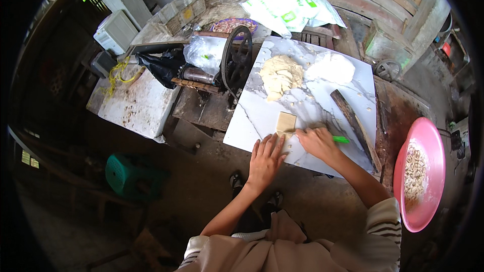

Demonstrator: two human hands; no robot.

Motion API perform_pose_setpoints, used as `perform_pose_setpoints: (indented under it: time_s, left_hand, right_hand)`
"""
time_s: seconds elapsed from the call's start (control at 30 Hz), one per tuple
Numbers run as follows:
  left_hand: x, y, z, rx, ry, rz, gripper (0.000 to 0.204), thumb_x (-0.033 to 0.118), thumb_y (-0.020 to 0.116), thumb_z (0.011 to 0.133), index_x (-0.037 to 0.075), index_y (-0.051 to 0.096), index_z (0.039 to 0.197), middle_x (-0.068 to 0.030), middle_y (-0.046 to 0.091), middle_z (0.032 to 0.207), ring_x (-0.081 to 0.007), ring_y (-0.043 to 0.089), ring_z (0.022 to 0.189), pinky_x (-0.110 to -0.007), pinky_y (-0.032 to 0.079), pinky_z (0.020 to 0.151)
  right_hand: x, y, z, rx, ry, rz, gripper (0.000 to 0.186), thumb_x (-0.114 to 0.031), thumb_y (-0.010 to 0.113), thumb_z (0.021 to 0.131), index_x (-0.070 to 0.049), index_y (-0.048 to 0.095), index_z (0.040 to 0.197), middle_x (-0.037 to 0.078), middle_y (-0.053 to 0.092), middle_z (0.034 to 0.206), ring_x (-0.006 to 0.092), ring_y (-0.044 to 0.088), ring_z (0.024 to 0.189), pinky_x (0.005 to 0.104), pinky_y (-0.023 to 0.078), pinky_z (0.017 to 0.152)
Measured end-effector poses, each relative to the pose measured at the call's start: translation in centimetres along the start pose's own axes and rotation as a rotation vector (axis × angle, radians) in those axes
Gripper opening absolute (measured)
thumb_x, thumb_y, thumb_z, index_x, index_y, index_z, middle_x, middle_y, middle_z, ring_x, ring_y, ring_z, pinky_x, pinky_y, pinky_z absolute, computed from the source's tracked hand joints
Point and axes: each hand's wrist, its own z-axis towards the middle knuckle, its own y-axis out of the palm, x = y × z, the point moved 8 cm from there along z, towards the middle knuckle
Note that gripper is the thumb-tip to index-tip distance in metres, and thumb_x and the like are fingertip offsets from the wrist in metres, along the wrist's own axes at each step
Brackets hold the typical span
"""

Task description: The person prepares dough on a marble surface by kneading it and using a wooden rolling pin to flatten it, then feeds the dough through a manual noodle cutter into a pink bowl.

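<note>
My left hand (pixel 265 158), half open, fingertips at the dough slab (pixel 286 121), apparently steadies it; my right hand (pixel 317 144) grips a green-handled knife (pixel 341 139).

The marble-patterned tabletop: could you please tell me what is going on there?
A person's left hand is spread at the near edge of a flat dough slab on the tabletop, while the right hand grips a green-handled tool there. A larger dough lump lies farther back, a dark wooden bar to the right, and past that a pink basin holds pale pieces.
</note>
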Motion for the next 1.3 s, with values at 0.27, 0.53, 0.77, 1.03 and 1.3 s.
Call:
perform_pose_setpoints:
  time_s: [0.27,0.53,0.77,1.03,1.3]
  left_hand:
    - [0.4,-0.1,0.0,0.012,0.014,0.012,0.053,0.029,0.053,0.085,0.013,0.037,0.133,-0.0101,0.043,0.126,-0.0260,0.039,0.118,-0.042,0.029,0.101]
    - [-1.3,0.0,2.9,0.104,0.010,-0.156,0.031,0.018,0.064,0.076,0.008,0.050,0.102,-0.0099,0.046,0.100,-0.0285,0.044,0.094,-0.040,0.038,0.080]
    - [-2.0,0.9,5.6,0.033,0.329,-0.221,0.023,0.017,0.066,0.074,0.008,0.054,0.091,-0.0080,0.050,0.091,-0.0266,0.048,0.090,-0.036,0.041,0.077]
    - [-1.4,1.2,6.0,0.064,0.568,0.028,0.015,0.024,0.055,0.082,0.010,0.053,0.088,-0.0041,0.051,0.088,-0.0194,0.050,0.087,-0.030,0.043,0.073]
    - [-6.0,0.6,12.8,-0.047,0.049,-0.795,0.012,0.012,0.054,0.086,0.003,0.050,0.094,-0.0157,0.058,0.081,-0.0292,0.059,0.070,-0.038,0.046,0.062]
  right_hand:
    - [3.2,-0.7,-3.9,-0.056,0.089,-0.007,0.012,-0.017,0.050,0.082,-0.007,0.056,0.078,0.014,0.060,0.061,0.0294,0.061,0.053,0.0401,0.047,0.049]
    - [7.2,-0.4,-5.1,0.092,0.370,0.059,0.018,-0.022,0.052,0.086,-0.004,0.051,0.090,0.016,0.055,0.086,0.0275,0.060,0.077,0.0395,0.050,0.056]
    - [8.3,2.0,-2.8,0.127,0.459,-0.105,0.025,-0.026,0.056,0.083,-0.004,0.049,0.093,0.011,0.047,0.096,0.0258,0.054,0.087,0.0387,0.048,0.069]
    - [4.6,-1.1,-1.1,0.296,0.520,0.007,0.032,-0.027,0.061,0.079,-0.006,0.051,0.101,0.010,0.045,0.097,0.0286,0.048,0.088,0.0403,0.039,0.079]
    - [3.7,1.6,4.4,0.404,0.643,1.018,0.027,-0.024,0.064,0.081,-0.003,0.058,0.097,0.009,0.060,0.081,0.0166,0.054,0.069,0.0277,0.044,0.066]
